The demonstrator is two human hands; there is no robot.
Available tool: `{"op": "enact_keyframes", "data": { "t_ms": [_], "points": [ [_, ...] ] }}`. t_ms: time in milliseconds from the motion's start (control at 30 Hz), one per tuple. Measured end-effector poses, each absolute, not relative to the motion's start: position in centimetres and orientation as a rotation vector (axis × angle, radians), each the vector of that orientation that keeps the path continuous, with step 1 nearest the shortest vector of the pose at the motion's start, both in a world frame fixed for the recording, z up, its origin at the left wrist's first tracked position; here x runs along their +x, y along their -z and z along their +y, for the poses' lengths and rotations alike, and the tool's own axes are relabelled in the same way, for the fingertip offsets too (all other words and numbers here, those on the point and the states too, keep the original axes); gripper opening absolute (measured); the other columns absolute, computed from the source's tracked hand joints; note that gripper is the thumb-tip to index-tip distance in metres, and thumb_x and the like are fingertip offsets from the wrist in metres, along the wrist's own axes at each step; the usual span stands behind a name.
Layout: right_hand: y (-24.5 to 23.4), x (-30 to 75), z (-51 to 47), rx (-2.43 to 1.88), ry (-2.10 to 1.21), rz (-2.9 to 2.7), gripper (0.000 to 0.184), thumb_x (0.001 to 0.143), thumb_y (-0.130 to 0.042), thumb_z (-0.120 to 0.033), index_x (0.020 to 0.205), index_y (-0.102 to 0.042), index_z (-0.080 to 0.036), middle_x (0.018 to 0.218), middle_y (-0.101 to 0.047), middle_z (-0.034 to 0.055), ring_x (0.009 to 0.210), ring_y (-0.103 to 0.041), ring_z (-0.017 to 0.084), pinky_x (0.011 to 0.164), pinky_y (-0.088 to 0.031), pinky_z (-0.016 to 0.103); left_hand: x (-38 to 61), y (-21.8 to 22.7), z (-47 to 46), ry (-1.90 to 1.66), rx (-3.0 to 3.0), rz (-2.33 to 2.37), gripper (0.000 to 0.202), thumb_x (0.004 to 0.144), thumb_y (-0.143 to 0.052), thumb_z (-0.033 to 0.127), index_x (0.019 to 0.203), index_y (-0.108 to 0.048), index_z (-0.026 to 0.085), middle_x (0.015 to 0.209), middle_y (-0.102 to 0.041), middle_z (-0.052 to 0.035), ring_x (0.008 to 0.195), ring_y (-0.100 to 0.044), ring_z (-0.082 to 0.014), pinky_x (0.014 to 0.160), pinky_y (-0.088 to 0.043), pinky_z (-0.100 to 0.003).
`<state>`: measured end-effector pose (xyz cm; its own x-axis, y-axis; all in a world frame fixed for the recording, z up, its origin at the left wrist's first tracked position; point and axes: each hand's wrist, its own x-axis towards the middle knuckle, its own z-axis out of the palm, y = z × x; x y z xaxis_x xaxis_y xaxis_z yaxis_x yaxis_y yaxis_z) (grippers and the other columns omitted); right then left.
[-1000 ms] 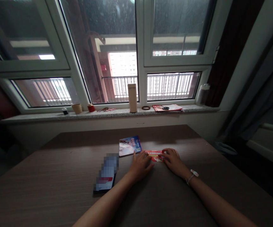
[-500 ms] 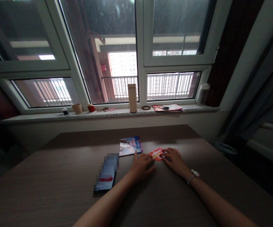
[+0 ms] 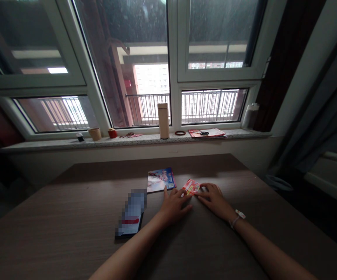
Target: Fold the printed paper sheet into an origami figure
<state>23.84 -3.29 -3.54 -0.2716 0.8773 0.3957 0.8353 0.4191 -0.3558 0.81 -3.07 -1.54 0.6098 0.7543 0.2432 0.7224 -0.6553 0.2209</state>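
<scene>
A small red printed paper lies on the brown wooden table, tilted with one edge lifted. My left hand rests on the table just left of it, fingers stretched flat, fingertips touching the paper's near edge. My right hand lies to the paper's right, fingers pressed on its right edge. A blue and white booklet lies just beyond my left hand. A dark phone lies to the left of my left forearm.
A stone windowsill runs behind the table, carrying a tall beige flask, a small tan cup, a red pot, a red ring and red papers with scissors. A dark curtain hangs at right.
The red paper lay flat and wide between both hands a second ago; now it is turned and folded up smaller, one edge raised. Both hands have shifted slightly around it.
</scene>
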Motion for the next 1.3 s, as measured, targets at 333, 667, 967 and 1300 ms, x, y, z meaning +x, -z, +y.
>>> {"op": "enact_keyframes", "data": {
  "t_ms": [333, 667, 967, 1300],
  "points": [
    [2.9, 23.3, -3.3, -1.725, 0.049, -1.978, 0.023, 0.089, -0.054, -0.039, 0.104, -0.073, -0.037, 0.124, -0.056, 0.0083, 0.118, -0.047, 0.029, 0.1, -0.037, 0.047, 0.7, 1.5, -3.2, -0.474, 2.724, 1.268, 0.043, 0.09, -0.051, 0.052, 0.131, -0.049, 0.041, 0.133, -0.052, -0.0001, 0.12, -0.046, -0.0292, 0.106, 0.004, -0.074],
    [2.5, 23.0, -3.0, -1.983, 0.265, -1.884, 0.029, 0.094, -0.047, -0.04, 0.113, -0.068, -0.039, 0.124, -0.055, 0.0105, 0.113, -0.051, 0.027, 0.091, -0.041, 0.04, 0.8, 1.4, -3.2, -0.461, 2.719, 1.274, 0.043, 0.09, -0.051, 0.052, 0.132, -0.048, 0.042, 0.132, -0.053, 0.0007, 0.12, -0.046, -0.0292, 0.106, 0.007, -0.073],
    [3.0, 23.4, -2.8, -2.012, 0.21, -1.851, 0.032, 0.092, -0.046, -0.041, 0.118, -0.063, -0.033, 0.129, -0.053, 0.0102, 0.115, -0.05, 0.028, 0.094, -0.04, 0.043, 0.7, 1.3, -3.4, -0.468, 2.715, 1.278, 0.041, 0.091, -0.05, 0.052, 0.131, -0.049, 0.042, 0.136, -0.052, 0.0005, 0.122, -0.045, -0.0284, 0.105, 0.009, -0.073],
    [4.2, 24.5, -2.3, -1.469, -0.137, -2.16, 0.032, 0.093, -0.042, -0.034, 0.12, -0.061, -0.035, 0.132, -0.058, 0.0005, 0.13, -0.042, 0.026, 0.109, -0.024, 0.059, 0.6, 1.1, -3.7, -0.544, 2.698, 1.284, 0.031, 0.09, -0.053, 0.047, 0.117, -0.058, 0.034, 0.13, -0.058, 0.0011, 0.12, -0.046, -0.0265, 0.109, 0.011, -0.067]
  ]
}}
